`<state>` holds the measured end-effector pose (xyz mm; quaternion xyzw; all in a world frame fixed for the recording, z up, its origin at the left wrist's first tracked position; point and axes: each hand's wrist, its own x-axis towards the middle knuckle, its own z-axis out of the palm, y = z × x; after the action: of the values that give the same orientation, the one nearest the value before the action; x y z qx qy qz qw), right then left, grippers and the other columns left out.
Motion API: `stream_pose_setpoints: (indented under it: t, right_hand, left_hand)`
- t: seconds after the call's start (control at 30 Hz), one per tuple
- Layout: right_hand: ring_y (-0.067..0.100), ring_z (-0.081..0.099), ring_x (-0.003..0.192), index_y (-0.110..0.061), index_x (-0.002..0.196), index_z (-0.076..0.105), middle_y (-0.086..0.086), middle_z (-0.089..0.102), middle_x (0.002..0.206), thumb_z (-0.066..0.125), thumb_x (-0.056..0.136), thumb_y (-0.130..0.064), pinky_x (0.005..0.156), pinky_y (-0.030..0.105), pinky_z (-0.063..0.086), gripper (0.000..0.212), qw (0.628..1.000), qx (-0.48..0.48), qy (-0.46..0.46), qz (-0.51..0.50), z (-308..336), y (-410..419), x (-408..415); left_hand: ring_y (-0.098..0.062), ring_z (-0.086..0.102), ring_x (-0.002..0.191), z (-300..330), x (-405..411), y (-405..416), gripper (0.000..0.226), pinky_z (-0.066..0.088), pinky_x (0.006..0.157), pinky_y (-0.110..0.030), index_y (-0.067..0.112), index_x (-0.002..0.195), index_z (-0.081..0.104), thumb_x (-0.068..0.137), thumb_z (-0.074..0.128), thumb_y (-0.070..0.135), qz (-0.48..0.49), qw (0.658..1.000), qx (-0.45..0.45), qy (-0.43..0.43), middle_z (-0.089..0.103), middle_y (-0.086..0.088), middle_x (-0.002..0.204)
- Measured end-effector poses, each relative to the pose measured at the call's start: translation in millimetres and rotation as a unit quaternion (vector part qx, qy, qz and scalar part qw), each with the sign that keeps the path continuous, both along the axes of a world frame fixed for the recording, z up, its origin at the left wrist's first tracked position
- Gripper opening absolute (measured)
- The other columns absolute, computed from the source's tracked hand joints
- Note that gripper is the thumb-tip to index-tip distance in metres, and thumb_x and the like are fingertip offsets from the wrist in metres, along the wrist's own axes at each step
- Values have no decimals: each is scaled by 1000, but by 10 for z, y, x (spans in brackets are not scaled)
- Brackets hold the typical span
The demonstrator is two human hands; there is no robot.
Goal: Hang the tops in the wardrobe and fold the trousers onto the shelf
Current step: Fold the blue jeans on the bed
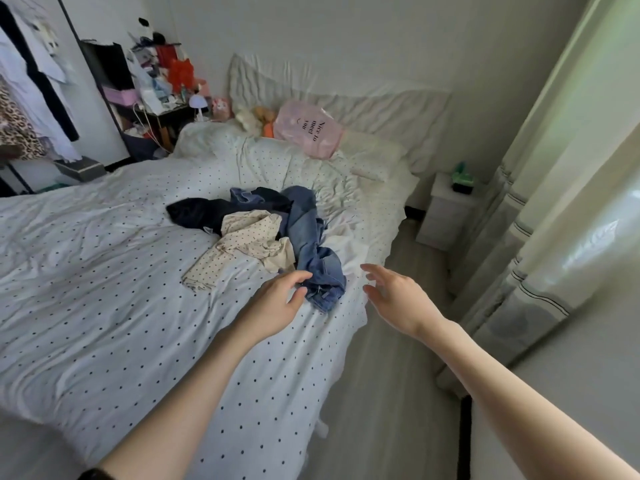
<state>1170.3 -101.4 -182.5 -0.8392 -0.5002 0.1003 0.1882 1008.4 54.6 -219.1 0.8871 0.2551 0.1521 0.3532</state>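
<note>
A heap of clothes lies on the bed [86,289]: blue jeans [311,251] run down its right side, a cream dotted garment [246,247] sits in front, and a dark navy garment [204,211] lies behind. My left hand [277,303] reaches out with relaxed fingers, its fingertips at the near end of the jeans, holding nothing. My right hand [398,296] hovers open just right of the jeans, above the bed's edge, apart from the cloth. Hung clothes [31,98] show on a rail at the far left.
A pink pillow [308,133] and soft toys lie at the head of the bed. A cluttered side table [166,98] stands behind the bed at the left. A white nightstand [446,209] and long curtains [554,202] border the narrow floor strip on the right.
</note>
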Motion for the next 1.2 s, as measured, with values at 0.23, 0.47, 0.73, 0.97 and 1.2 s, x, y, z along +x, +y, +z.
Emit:
stream_pose_setpoints:
  t: [0.23,0.47,0.73,0.97,1.2]
  right_hand:
    - [23,53,119,-23,141,36,0,55,132,43,98,-27,95,39,45,43,999,-4,21,29,-243,395,922]
    - [21,51,122,-23,142,37,0,55,133,42,99,-28,99,35,42,43,997,-23,34,71,-590,1390,1985]
    - [22,52,121,-23,141,38,2,56,132,44,99,-27,100,35,42,43,987,-77,70,119,-938,2624,3095]
    - [20,48,125,-24,143,36,0,55,134,41,99,-29,104,34,38,44,968,-148,105,173,-1495,3531,4149]
    - [20,43,130,-17,143,36,4,46,142,40,99,-26,106,31,33,44,897,-215,78,379,-2088,4417,4790]
  left_hand:
    - [-5,50,113,-275,775,234,34,33,88,-15,20,131,51,98,44,20,29,999,-19,9,54,4,130]
    - [-11,51,117,-699,1875,1046,35,41,96,-24,19,132,49,98,44,20,82,994,-72,14,54,2,131]
    - [-17,49,122,-1135,2899,2041,37,37,101,-27,17,134,48,97,44,19,160,976,-112,97,54,-2,133]
    - [-22,44,127,-1797,3697,2512,44,35,104,-32,15,138,40,95,48,19,264,935,-151,181,45,-5,140]
    - [-32,15,141,-2390,4061,2515,72,25,110,-44,19,148,11,91,54,22,464,800,-196,327,8,-11,156]
